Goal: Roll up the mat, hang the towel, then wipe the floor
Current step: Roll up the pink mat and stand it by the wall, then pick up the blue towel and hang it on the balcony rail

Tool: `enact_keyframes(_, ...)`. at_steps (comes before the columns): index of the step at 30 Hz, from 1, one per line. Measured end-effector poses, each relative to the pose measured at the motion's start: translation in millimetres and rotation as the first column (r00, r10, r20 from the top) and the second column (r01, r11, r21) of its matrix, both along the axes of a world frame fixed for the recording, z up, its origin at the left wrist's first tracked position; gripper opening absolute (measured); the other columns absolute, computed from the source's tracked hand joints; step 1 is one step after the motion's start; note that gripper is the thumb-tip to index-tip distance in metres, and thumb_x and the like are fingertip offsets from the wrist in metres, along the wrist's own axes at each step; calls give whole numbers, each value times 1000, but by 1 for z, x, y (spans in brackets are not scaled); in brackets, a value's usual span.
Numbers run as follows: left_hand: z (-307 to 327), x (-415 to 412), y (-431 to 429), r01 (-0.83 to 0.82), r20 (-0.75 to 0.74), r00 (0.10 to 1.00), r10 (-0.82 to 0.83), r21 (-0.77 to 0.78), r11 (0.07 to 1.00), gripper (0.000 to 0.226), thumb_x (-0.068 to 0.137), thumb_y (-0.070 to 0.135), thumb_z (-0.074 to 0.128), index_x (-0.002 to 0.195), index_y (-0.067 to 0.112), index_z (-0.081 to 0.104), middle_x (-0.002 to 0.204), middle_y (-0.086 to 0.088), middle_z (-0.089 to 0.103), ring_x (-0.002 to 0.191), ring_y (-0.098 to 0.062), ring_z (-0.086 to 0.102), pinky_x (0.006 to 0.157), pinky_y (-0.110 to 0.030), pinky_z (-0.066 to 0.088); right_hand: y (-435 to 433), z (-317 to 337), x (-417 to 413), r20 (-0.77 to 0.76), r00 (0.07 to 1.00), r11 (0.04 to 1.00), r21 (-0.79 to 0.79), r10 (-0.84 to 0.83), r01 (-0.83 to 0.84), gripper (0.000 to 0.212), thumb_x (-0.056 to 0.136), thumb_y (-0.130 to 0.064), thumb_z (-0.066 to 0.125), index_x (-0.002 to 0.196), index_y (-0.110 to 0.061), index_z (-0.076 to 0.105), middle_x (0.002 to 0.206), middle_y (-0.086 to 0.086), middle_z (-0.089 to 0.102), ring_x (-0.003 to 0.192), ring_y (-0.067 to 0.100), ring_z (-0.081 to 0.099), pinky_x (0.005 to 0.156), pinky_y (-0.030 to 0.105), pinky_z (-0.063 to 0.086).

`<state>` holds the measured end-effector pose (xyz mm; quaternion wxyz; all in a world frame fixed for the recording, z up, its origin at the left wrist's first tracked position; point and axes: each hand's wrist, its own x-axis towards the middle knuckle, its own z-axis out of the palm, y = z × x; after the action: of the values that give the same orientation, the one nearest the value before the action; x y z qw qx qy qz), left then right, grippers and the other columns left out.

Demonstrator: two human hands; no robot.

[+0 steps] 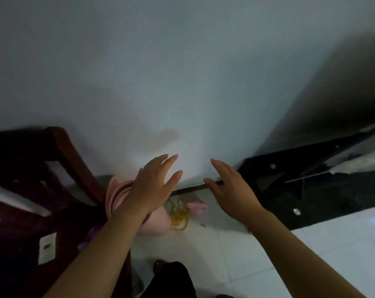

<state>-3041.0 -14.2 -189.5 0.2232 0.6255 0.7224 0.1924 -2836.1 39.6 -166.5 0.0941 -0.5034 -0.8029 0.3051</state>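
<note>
left hand point(153, 186) and right hand point(229, 190) outstretched, rolled pink mat point(117, 194) below

No legible text, brand, number or sign is showing anywhere in the head view. A pale tag point(47, 247) is sitting on the dark furniture point(18, 222) at the left, and the small mark it is carrying is too blurred to read.

Glossy tiled floor point(236, 250); dark polished wooden chair point(74, 160).
</note>
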Motion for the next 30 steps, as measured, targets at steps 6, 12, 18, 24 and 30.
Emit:
enact_keyframes(6, 60, 135, 38, 228, -87, 972, -219, 112, 967, 75, 81, 72, 11, 142, 34, 33, 150, 3, 34, 140, -15, 25, 110, -54, 28, -25, 41, 145, -33, 966, 959, 112, -258, 260, 64, 90, -57, 30, 146, -26, 23, 152, -6, 27, 139, 13, 24, 114, 35, 25)
enact_keyframes(12, 96, 313, 49, 533, -101, 846, -524, 196, 823, 77, 83, 73, 11, 142, 30, 36, 148, 0, 37, 138, -17, 30, 108, -55, 30, -75, 67, 300, -100, 864, 850, 153, -494, 504, 61, 91, -55, 32, 146, -29, 22, 151, -9, 28, 138, 12, 26, 110, 27, 25)
enact_keyframes(18, 104, 456, 53, 734, -77, 665, -743, 248, 632, 68, 87, 69, 19, 138, 30, 42, 145, 1, 42, 134, -19, 37, 104, -57, 34, -131, 79, 418, -99, 695, 678, 156, -712, 718, 60, 92, -55, 30, 146, -31, 20, 152, -9, 26, 137, 13, 27, 108, 28, 26)
enact_keyframes(24, 99, 570, 46, 883, -133, 443, -886, 234, 406, 71, 86, 70, 17, 138, 30, 42, 145, 3, 42, 136, -13, 34, 110, -49, 30, -171, 68, 495, -130, 461, 449, 114, -878, 886, 62, 89, -55, 30, 145, -29, 24, 151, -10, 28, 137, 11, 28, 106, 22, 23)
enact_keyframes(30, 79, 631, 73, 930, -164, 352, -921, 171, 325, 68, 86, 66, 19, 135, 27, 47, 142, 2, 44, 134, -14, 36, 107, -47, 35, -151, 53, 536, -226, 341, 340, 45, -912, 939, 58, 88, -53, 32, 140, -26, 35, 143, -9, 40, 129, 7, 38, 101, 17, 26)
